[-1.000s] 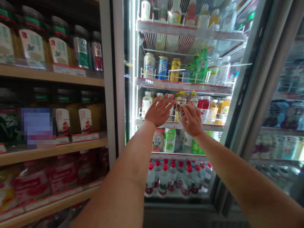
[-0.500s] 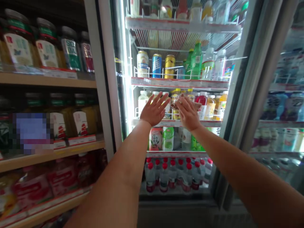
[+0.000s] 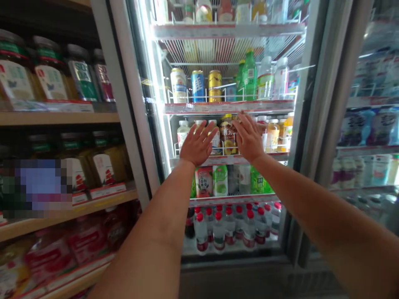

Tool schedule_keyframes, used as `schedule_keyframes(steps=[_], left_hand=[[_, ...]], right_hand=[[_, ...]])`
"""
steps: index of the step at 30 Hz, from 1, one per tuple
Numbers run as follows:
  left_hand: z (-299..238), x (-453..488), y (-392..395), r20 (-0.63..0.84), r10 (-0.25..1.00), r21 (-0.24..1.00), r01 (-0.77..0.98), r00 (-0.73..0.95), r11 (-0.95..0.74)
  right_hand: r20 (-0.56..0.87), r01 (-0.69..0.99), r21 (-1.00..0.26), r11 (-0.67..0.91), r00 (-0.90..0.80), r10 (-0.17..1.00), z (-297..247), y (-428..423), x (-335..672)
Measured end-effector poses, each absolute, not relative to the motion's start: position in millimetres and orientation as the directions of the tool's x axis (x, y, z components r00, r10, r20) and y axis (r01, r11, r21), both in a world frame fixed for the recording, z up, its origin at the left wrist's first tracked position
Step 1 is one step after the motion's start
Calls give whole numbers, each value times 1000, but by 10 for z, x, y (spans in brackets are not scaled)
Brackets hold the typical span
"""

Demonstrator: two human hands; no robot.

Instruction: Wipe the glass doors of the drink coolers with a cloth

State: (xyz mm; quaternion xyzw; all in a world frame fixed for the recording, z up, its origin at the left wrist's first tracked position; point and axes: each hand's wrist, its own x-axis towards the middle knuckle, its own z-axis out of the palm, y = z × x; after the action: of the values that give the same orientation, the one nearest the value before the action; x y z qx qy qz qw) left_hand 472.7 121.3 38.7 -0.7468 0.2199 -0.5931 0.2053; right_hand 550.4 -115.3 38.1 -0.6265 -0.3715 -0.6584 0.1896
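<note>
Both my arms reach forward to the glass door (image 3: 149, 137) of a lit drinks fridge. My left hand (image 3: 198, 144) is held up flat with its fingers spread, before the small white-capped bottles, and holds nothing. Beside it on the right, my right hand (image 3: 251, 139) lies with its fingers stretched over a thin brownish cloth (image 3: 263, 126), whose edges stick out on both sides; most of it is hidden under the hand. Between the hands shows a yellow-capped bottle (image 3: 230, 135) behind the glass.
Fridge shelves carry cans (image 3: 197, 86), green bottles (image 3: 250, 74), cartons (image 3: 220, 180) and red-capped water bottles (image 3: 218, 232). At left stands a wooden shelf (image 3: 59, 117) of large bottles. A metal door frame (image 3: 335, 104) and another fridge are on the right.
The view has shifted slightly, so the fridge shelves sit a little further left. My right hand and the cloth have moved slightly relative to the bottles behind; my left hand stays spread.
</note>
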Motion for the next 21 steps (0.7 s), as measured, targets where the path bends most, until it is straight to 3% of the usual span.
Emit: schedule_keyframes(steps=[7, 14, 21], left_hand=[[389, 4724, 1215, 793, -580, -580, -63, 186, -812], [393, 4718, 1211, 798, -566, -560, -92, 209, -823], [403, 4715, 1227, 798, -556, -539, -137, 234, -831]], right_hand=[[913, 721, 352, -597, -122, 390, 219, -1188, 5455], [994, 720, 103, -686, -58, 88, 679, -1209, 5516], [959, 670, 258, -696, -93, 266, 332, -1206, 5526]])
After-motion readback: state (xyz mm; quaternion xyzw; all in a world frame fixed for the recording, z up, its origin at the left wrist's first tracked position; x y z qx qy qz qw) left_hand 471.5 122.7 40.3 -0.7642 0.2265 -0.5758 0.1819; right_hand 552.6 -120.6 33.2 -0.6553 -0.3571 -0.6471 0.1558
